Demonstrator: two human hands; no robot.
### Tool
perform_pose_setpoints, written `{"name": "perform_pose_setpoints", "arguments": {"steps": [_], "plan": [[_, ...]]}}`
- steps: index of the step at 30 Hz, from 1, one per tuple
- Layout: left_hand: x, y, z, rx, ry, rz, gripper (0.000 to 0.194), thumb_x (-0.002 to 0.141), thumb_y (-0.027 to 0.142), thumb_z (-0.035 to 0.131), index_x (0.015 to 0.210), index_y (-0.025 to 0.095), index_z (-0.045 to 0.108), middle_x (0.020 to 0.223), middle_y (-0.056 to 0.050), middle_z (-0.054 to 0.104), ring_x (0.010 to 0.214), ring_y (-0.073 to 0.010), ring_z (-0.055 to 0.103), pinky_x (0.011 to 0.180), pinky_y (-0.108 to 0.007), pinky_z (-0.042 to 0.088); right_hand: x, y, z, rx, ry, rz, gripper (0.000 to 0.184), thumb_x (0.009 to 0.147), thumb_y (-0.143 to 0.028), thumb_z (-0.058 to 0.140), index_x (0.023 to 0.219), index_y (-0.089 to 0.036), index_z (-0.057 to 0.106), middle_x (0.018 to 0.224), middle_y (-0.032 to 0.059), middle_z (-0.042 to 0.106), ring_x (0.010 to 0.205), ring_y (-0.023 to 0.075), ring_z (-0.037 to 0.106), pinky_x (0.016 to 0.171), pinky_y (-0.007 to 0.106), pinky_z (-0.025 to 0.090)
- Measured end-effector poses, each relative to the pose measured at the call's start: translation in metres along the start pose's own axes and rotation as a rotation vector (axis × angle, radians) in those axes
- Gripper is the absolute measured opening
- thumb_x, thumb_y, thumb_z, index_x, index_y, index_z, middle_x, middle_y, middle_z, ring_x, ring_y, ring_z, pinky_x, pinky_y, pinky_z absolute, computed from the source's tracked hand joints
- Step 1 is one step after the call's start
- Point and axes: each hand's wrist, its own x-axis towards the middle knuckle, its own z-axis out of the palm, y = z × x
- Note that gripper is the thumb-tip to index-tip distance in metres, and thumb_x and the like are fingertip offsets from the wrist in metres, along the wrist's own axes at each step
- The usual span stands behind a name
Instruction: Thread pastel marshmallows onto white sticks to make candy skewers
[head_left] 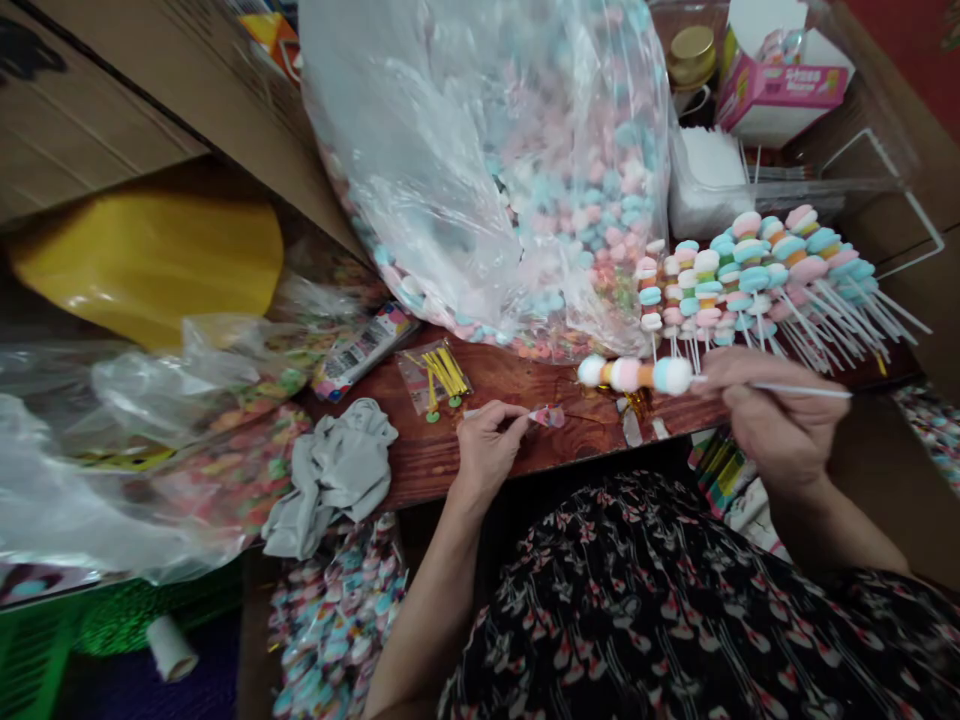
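Note:
My right hand [787,415] is closed round the white stick of a marshmallow skewer [626,374]. The skewer lies nearly level, its pastel puffs and orange pieces pointing left over the table edge. Thumb and fingers of my left hand [491,445] pinch a small pinkish printed wrapper [549,415], blurred, perhaps a plastic bag's corner. Behind my right hand, many finished skewers [750,270] are piled with their sticks toward me. Yellow twist ties [448,370] lie on a clear packet beyond my left hand.
A huge clear bag of marshmallows [510,180] fills the back of the wooden table [420,470]. A grey cloth [334,470] and a bag of gummy candy [247,460] are at left. A pink box [787,90] and a plastic tub [709,185] stand back right.

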Motion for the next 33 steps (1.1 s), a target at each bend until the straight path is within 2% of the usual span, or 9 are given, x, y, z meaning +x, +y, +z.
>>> {"name": "perform_pose_setpoints", "arguments": {"steps": [3,7,14,20,26,28,30,33], "plan": [[-0.001,-0.001,0.001,-0.041,-0.011,-0.060,0.012,0.078,0.026,0.067,0.070,0.018,0.071,0.064,0.001,0.066,0.058,-0.0107,0.058,0.059,-0.022,0.045,-0.016,0.007,0.023,0.226,-0.122,0.086,0.018,0.088,-0.016,0.058,0.091,-0.024,0.073,0.079,0.0026,0.070,0.075,0.0176,0.065,0.070,0.033,0.052],[-0.002,0.001,0.003,-0.069,-0.026,-0.081,0.013,0.078,0.027,0.068,0.068,0.018,0.071,0.063,0.000,0.066,0.057,-0.0108,0.058,0.057,-0.022,0.044,-0.024,0.026,0.037,0.266,-0.184,0.146,0.019,0.089,-0.013,0.058,0.093,-0.023,0.073,0.079,0.0028,0.069,0.076,0.0167,0.064,0.069,0.032,0.050],[-0.002,0.007,0.005,-0.023,-0.056,-0.028,0.018,0.079,0.030,0.071,0.066,0.018,0.071,0.059,0.001,0.064,0.053,-0.0095,0.055,0.053,-0.021,0.040,-0.023,0.031,0.029,0.257,-0.191,-0.028,0.025,0.084,-0.008,0.061,0.100,-0.024,0.072,0.082,0.0037,0.070,0.076,0.0182,0.063,0.077,0.039,0.050],[-0.005,0.006,0.006,-0.026,-0.079,0.081,0.015,0.084,0.024,0.064,0.072,0.018,0.070,0.064,0.000,0.064,0.058,-0.0100,0.057,0.057,-0.021,0.043,-0.025,0.039,0.026,0.272,-0.266,0.008,0.020,0.087,-0.012,0.059,0.097,-0.023,0.073,0.079,0.0032,0.070,0.074,0.0168,0.063,0.076,0.037,0.052],[-0.004,0.010,0.002,0.052,-0.192,0.334,0.012,0.088,0.024,0.062,0.082,0.019,0.070,0.081,-0.005,0.070,0.075,-0.0142,0.063,0.072,-0.027,0.050,-0.027,0.046,0.033,0.305,-0.286,0.158,0.013,0.089,-0.022,0.060,0.090,-0.022,0.074,0.080,0.0034,0.071,0.074,0.0156,0.065,0.068,0.030,0.053],[-0.002,0.011,0.001,0.089,-0.198,0.358,0.010,0.086,0.027,0.064,0.087,0.019,0.070,0.093,-0.008,0.071,0.087,-0.0176,0.063,0.080,-0.032,0.051,-0.027,0.047,0.036,0.329,-0.289,0.206,0.014,0.089,-0.025,0.060,0.087,-0.022,0.074,0.080,0.0036,0.072,0.074,0.0156,0.066,0.065,0.029,0.053],[0.001,0.012,0.000,0.089,-0.233,0.346,0.020,0.086,0.031,0.065,0.101,0.019,0.069,0.105,-0.010,0.070,0.097,-0.0208,0.063,0.087,-0.036,0.051,-0.026,0.048,0.040,0.370,-0.273,0.240,0.015,0.089,-0.028,0.061,0.085,-0.022,0.074,0.079,0.0039,0.071,0.074,0.0161,0.066,0.065,0.029,0.053],[0.003,0.017,-0.001,0.022,-0.374,0.304,0.039,0.087,0.034,0.064,0.122,0.018,0.061,0.107,-0.011,0.069,0.096,-0.0207,0.064,0.087,-0.034,0.050,-0.020,0.049,0.042,0.423,-0.264,0.243,0.016,0.089,-0.030,0.062,0.083,-0.021,0.074,0.078,0.0040,0.071,0.076,0.0163,0.066,0.069,0.030,0.054]]}}
